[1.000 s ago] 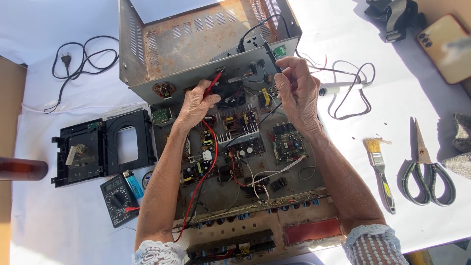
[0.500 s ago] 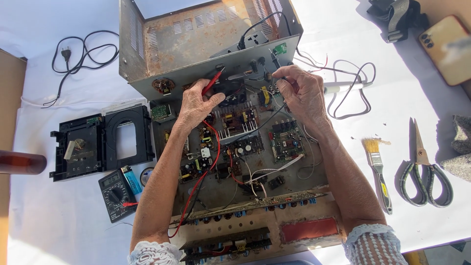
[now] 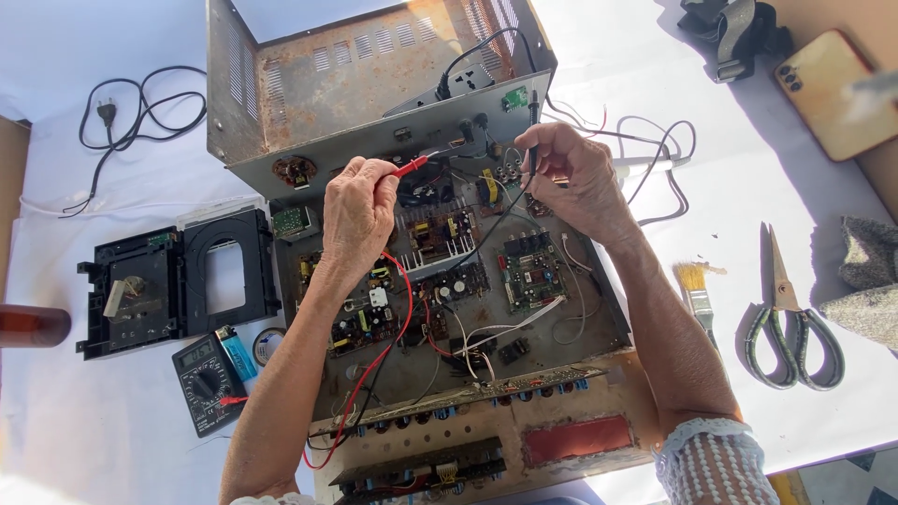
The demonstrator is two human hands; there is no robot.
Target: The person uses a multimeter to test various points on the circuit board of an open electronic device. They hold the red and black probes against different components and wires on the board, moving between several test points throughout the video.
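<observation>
My left hand (image 3: 360, 208) is pinching the red probe (image 3: 412, 167), its long axis pointing toward 2 o'clock; my right hand (image 3: 571, 182) is gripping the black probe (image 3: 533, 126) upright, tip at 6 o'clock. Both tips are hovering at the rear edge of the open amplifier chassis (image 3: 599, 337), near each other, the left slightly lower.

A white-covered worktop (image 3: 112, 56) carries an opened amplifier chassis (image 3: 374, 84), a black plastic tray assembly (image 3: 178, 281), a multimeter (image 3: 208, 382), a coiled black mains cord (image 3: 140, 112), a paintbrush (image 3: 697, 290), scissors (image 3: 784, 318) and a grey cloth (image 3: 865, 271).
</observation>
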